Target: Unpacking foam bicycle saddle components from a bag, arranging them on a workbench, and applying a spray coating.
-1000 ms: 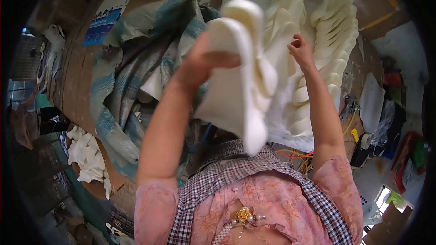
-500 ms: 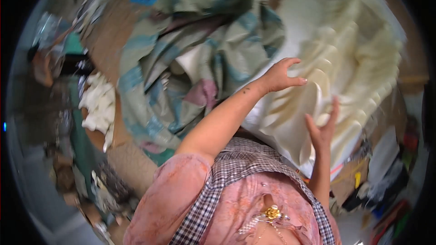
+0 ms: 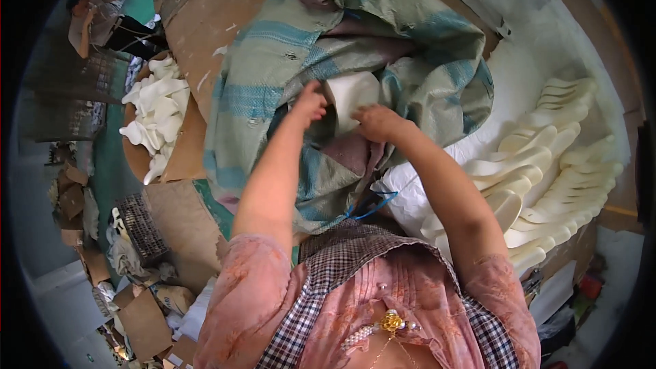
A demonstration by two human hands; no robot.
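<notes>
Both bare forearms stretch forward and converge (the sleeves end near the elbows). The left hand (image 3: 309, 104) is curled, knuckles up; the right hand (image 3: 378, 123) is closed, fingers tucked under.

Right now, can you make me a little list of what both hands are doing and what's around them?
left hand: inside the mouth of the woven sack, grip unclear
right hand: on the cream foam piece in the sack
right side: rows of stacked cream foam insoles
left side: heap of white foam pieces on cardboard
</notes>
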